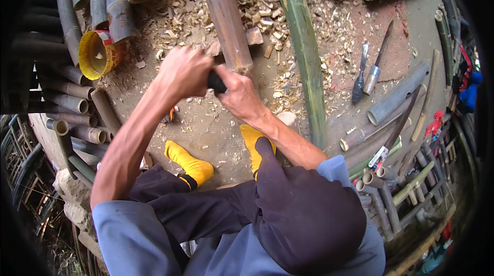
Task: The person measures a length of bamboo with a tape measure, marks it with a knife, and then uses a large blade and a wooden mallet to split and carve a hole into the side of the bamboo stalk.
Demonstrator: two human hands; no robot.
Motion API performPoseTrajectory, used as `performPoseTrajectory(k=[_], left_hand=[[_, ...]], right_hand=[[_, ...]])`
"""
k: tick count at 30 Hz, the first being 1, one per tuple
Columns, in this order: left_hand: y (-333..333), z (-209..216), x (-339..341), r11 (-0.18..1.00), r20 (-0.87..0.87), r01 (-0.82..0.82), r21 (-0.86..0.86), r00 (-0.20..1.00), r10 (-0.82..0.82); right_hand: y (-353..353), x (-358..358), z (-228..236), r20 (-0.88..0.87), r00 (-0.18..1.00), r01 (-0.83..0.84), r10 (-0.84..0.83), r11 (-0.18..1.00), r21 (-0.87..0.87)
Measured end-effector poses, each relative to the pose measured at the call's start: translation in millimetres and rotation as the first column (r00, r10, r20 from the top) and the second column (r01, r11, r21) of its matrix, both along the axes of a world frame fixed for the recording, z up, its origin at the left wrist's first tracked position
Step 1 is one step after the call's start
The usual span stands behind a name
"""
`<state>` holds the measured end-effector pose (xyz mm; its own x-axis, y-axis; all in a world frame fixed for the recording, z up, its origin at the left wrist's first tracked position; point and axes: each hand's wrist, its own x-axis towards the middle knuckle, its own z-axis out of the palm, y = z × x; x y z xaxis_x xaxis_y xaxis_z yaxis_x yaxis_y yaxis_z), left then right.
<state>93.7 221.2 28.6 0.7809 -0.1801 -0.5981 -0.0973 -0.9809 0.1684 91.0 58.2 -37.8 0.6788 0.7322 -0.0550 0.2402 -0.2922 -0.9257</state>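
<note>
My left hand [185, 73] is closed in a fist, a little smeared by motion. Close beside it, my right hand [237, 93] curls its fingers by the near end of a brown bamboo pole [226, 19]. Between the two hands shows the end of a black handle [216, 81], gripped by both; the rest of that tool is hidden. The brown pole rests on a small block [254, 36], pointing toward me. To the right of it lies a longer green bamboo pole [303, 55].
Wood shavings [175, 21] litter the ground. At right lie a chisel [362, 67] and a long pointed blade with a metal handle [380, 60]. A yellow tub [94, 56] stands left among cut bamboo pieces [116, 8]. My feet wear yellow socks [190, 163]. More bamboo [399, 101] lies right.
</note>
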Motion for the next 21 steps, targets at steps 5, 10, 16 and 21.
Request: performPoseTrajectory(k=[5, 10, 16, 21], left_hand=[[10.3, -35.7, -42.1, 0.933, -0.406, -0.336, -0.130, 0.876, 0.259], [-39.9, 13.5, -151.2, 0.114, -0.617, -0.957, -0.267, 0.261, 0.743], [-141.7, 10.2, -126.7, 0.340, -0.309, -0.582, -0.739, 0.740, 0.597], [-157.1, -42.0, -87.9, -0.398, -0.971, -0.907, -0.137, 0.044, 0.234]], right_hand=[[-17.7, 8.8, 15.1, 0.018, 0.961, -0.266, 0.275, 0.943, -0.198], [-80.3, -1.8, 81.6, 0.014, 1.000, -0.004, 0.004, 1.000, -0.018], [-136.4, -21.8, 66.1, -0.436, 0.878, 0.138, -0.199, 0.976, -0.168], [-175.4, -60.8, 39.3, -0.125, 0.990, 0.030, -0.073, 0.948, -0.316]])
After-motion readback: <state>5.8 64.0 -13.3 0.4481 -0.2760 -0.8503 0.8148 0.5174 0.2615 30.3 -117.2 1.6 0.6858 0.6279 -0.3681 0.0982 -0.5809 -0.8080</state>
